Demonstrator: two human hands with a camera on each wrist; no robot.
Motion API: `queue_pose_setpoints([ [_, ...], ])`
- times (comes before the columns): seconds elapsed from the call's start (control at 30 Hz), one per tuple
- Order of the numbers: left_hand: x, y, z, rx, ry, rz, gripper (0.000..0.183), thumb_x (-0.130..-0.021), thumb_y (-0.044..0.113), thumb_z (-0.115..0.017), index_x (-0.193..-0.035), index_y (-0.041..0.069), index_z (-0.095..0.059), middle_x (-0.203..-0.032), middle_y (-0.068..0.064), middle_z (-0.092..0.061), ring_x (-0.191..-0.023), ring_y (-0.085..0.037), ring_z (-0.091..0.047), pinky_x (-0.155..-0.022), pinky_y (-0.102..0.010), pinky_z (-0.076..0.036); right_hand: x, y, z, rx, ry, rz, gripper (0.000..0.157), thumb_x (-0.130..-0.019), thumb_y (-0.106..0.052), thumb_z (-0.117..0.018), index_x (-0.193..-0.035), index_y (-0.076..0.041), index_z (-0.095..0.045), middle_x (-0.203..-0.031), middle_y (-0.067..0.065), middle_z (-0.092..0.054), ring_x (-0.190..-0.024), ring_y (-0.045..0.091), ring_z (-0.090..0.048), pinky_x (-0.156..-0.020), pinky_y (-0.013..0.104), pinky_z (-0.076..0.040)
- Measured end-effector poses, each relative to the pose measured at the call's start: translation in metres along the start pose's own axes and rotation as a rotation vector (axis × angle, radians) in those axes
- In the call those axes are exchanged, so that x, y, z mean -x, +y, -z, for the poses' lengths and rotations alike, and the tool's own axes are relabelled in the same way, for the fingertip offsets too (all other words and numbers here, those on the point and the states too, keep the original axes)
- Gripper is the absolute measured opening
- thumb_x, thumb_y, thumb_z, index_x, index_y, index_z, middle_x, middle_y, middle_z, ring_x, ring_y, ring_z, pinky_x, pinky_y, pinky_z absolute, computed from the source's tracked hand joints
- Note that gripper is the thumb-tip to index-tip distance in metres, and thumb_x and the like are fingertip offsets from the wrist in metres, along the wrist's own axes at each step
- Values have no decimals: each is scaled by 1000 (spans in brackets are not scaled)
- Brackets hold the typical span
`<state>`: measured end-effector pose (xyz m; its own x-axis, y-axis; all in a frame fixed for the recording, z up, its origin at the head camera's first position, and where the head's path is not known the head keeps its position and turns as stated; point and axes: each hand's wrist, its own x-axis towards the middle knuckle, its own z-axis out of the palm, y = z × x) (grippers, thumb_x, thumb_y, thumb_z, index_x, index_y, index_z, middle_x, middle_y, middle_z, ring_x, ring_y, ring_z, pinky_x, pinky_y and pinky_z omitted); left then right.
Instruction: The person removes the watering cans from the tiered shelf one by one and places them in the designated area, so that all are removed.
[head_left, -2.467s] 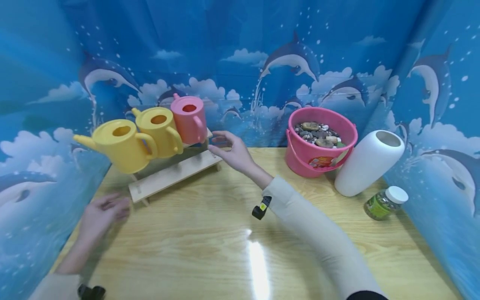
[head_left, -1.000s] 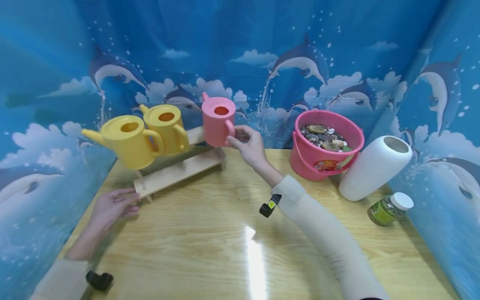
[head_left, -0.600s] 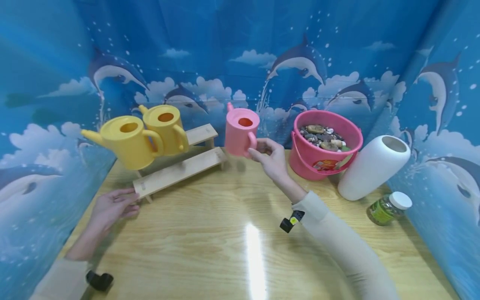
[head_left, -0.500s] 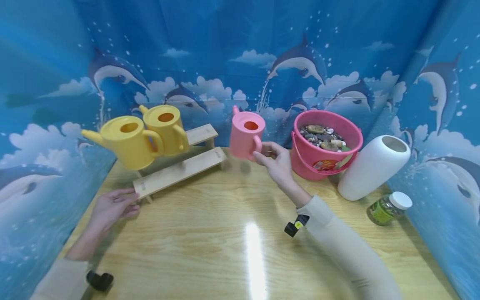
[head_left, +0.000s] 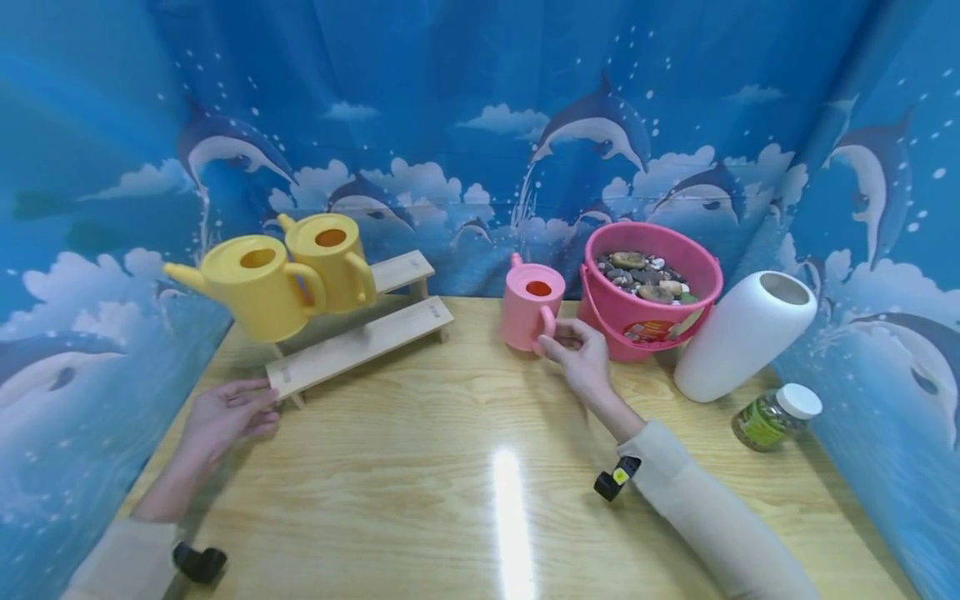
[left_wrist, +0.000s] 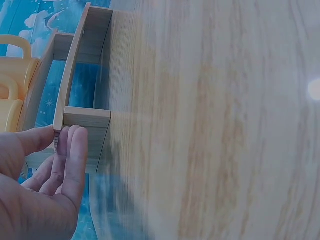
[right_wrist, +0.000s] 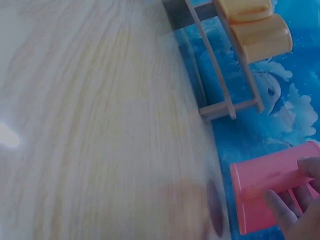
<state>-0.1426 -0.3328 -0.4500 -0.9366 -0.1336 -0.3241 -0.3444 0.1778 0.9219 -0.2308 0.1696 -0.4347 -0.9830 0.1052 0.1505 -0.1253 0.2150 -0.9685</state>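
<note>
My right hand [head_left: 588, 360] grips the handle of a pink watering can [head_left: 522, 315], upright and close over the table, left of the pink bucket. In the right wrist view, the fingers curl round the handle of the pink can [right_wrist: 265, 172], whose base faces the table with a shadow beside it. At the left, my left hand [head_left: 225, 414] pinches the end of the lower board of a two-step wooden stand [head_left: 360, 343]; the left wrist view has thumb and fingers on either side of that board [left_wrist: 70, 80]. Two yellow watering cans [head_left: 262, 300] stand on the upper step.
A pink bucket [head_left: 596, 310] full of stones stands right of the pink can. Beyond it are a white vase [head_left: 738, 342] and a lidded jar [head_left: 765, 423]. The wooden table [head_left: 405, 467] ends at a blue dolphin curtain [head_left: 450, 100] behind and on both sides.
My right hand took the pink watering can by its handle, lifted it off the upper step and brought it right and down toward the table. My left hand moved onto the stand's lower board.
</note>
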Motion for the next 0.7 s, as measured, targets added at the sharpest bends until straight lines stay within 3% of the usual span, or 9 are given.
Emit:
queue_pose_setpoints([
  [0.27, 1, 0, 0, -5, 1, -10, 66, -104, 15, -69, -154, -14, -36, -82, 15, -77, -74, -4, -76, -76, -24, -71, -4, 20, 5, 23, 55, -28, 30, -91, -4, -81, -117, 8, -72, -110, 24, -74, -80, -3, -64, -67, 8, -61],
  [0.7, 1, -1, 1, 16, -5, 4, 67, -103, 15, -70, -154, -13, -38, -84, 14, -78, -75, -5, -76, -77, -24, -71, -10, 32, 4, 111, 12, -37, 29, -91, -12, -85, -116, 0, -75, -101, 14, -75, -80, 2, -64, -63, 10, -57],
])
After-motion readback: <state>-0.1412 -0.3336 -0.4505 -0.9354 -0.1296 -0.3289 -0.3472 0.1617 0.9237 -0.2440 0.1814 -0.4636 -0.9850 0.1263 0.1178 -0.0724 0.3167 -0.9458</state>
